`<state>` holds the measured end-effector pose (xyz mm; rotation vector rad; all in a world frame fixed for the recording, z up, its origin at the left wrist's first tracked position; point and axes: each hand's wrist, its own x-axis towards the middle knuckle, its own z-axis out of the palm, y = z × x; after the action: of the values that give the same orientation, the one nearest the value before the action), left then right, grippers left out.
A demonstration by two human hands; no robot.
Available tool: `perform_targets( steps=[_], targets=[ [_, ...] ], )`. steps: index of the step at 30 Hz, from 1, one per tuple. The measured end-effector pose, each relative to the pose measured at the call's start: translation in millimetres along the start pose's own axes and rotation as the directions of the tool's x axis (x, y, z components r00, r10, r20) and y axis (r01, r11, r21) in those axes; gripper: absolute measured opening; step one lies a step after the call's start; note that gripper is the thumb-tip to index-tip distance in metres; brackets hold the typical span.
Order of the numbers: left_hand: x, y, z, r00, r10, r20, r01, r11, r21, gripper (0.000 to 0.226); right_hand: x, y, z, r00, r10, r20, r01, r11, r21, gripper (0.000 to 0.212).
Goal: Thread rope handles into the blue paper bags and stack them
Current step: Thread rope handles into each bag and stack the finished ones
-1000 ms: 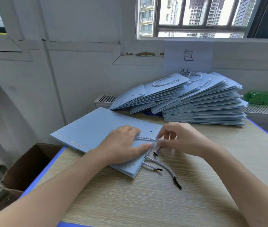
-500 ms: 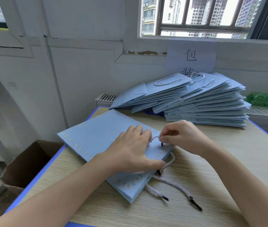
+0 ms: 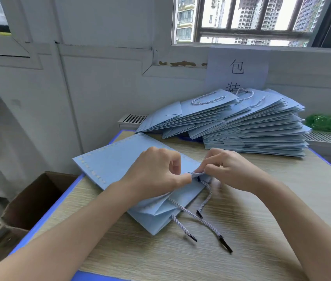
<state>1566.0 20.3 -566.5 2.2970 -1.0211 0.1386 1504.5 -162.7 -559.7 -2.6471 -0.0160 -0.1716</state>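
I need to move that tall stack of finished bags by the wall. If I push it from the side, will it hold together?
Probably not. The stack already fans out unevenly, so the smooth flat bags would likely slide apart. The handles on top lie loose and would probably flop.

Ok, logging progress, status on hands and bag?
Left hand pinches bag top edge. Right hand pinches rope at it. Nothing in the way.

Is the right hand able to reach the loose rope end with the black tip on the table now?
Probably yes: the rope end lies bare on the table, nothing covering it, but the right hand is pinching the bag edge.
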Motion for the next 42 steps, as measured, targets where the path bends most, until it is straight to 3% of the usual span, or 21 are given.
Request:
perform_targets(
  steps=[3,5,8,10,15,18,20,22,23,25,28,30,34,36,39,41,42],
  targets=[
    [3,-3,-2,1.000,-0.020,-0.011,0.019,0.997,-0.073,0.030,-2,-3,-4,0.999,-0.031,-0.044,0.031,0.999,0.006,0.025],
    [4,-4,-4,0.999,-0.021,-0.030,0.017,0.993,-0.119,0.032,-3,-5,-3,0.984,-0.064,-0.165,0.077,0.995,0.070,0.022],
    [4,-4,-5,0.996,-0.015,-0.085,0.001,0.986,-0.165,0.034,-2,-5,-2,0.905,-0.060,-0.421,0.158,0.967,0.202,0.017],
    [4,-3,-5,0.991,-0.014,-0.136,-0.013,0.981,-0.194,0.037,0,-3,-1,0.876,-0.054,-0.480,0.167,0.966,0.198,0.015],
    [2,-3,0,0.983,0.011,-0.182,-0.042,0.985,-0.165,0.040,9,4,25,0.908,-0.121,-0.400,0.072,0.988,-0.136,0.007],
    [4,-5,1,0.986,-0.016,-0.166,-0.008,0.990,-0.138,0.029,10,0,24,0.918,-0.102,-0.382,0.067,0.992,-0.103,0.021],
    [5,-8,-1,0.990,-0.054,-0.133,0.041,0.994,-0.099,0.027,5,-3,14,0.963,-0.071,-0.261,0.066,0.997,-0.029,0.029],
    [7,-13,-2,0.994,-0.066,-0.085,0.061,0.997,-0.052,0.029,-2,-7,1,0.993,-0.024,-0.115,0.031,0.998,0.060,0.022],
    [7,-14,-2,0.996,-0.068,-0.058,0.066,0.997,-0.039,0.030,-5,-7,-5,0.994,0.003,-0.107,0.008,0.995,0.098,0.018],
    [8,-17,-1,0.997,-0.070,-0.025,0.069,0.997,-0.033,0.028,-6,-2,-15,0.972,0.064,-0.225,-0.035,0.991,0.132,0.020],
    [9,-14,0,0.999,-0.050,-0.020,0.049,0.998,-0.047,0.032,-4,10,-23,0.848,0.174,-0.501,-0.130,0.984,0.122,0.029],
    [7,-12,1,1.000,-0.026,0.008,0.027,1.000,-0.015,0.033,-3,17,-21,0.791,0.227,-0.569,-0.232,0.971,0.065,0.032],
    [4,-14,6,0.997,0.008,0.073,-0.014,0.997,0.082,0.036,-1,23,-9,0.838,0.346,-0.423,-0.466,0.857,-0.220,0.028],
    [3,-15,10,0.997,0.029,0.069,-0.036,0.995,0.090,0.033,-1,22,-8,0.845,0.335,-0.417,-0.471,0.835,-0.284,0.032],
    [4,-15,21,0.996,0.078,0.051,-0.081,0.995,0.062,0.033,-2,14,-5,0.932,0.200,-0.301,-0.220,0.975,-0.033,0.036],
    [6,-15,28,0.994,0.104,0.027,-0.105,0.994,0.042,0.034,-3,2,4,0.988,0.086,-0.125,-0.066,0.986,0.154,0.031],
    [7,-14,30,0.994,0.110,0.022,-0.111,0.993,0.044,0.034,-3,-2,11,0.995,0.054,-0.079,-0.042,0.987,0.153,0.029]
  ],
)
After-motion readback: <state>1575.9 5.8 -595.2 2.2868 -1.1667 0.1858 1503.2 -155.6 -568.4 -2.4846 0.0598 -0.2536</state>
